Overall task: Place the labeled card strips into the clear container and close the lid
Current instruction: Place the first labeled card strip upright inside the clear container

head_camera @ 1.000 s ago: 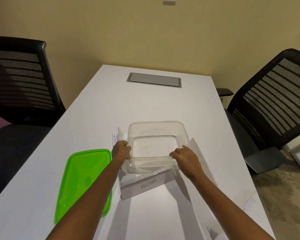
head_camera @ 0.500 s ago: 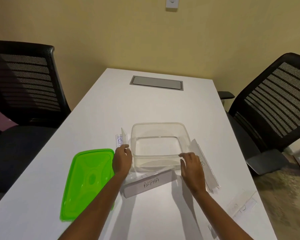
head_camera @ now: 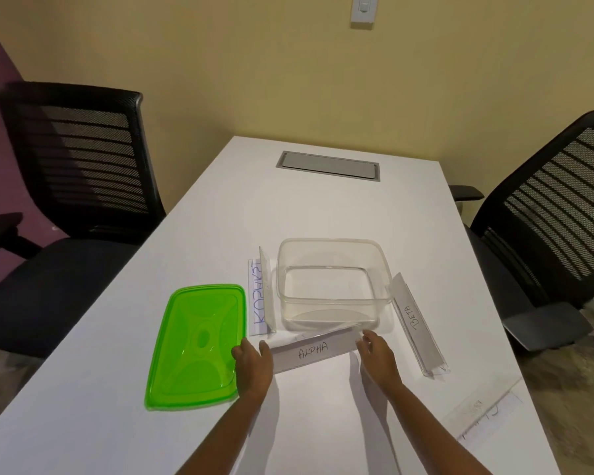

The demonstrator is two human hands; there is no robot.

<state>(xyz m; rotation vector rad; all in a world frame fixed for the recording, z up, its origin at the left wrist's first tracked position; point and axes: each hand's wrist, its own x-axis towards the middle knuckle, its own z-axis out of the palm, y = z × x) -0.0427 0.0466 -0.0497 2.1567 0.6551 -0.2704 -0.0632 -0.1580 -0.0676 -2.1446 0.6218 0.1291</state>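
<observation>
Both hands flanking ALPHA strip [head_camera: 314,351], lying just before clear container [head_camera: 333,282]; left hand [head_camera: 252,361] touching its end, right hand [head_camera: 378,354] fingers spread, gripping nothing; both having left container rim; lid [head_camera: 196,344] lying left

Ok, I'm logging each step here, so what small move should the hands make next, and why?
Probably close both hands on the ends of the ALPHA strip and lift it into the clear container. The left hand and right hand flank the strip, the container looks empty, and the green lid lies off to its left.
</observation>
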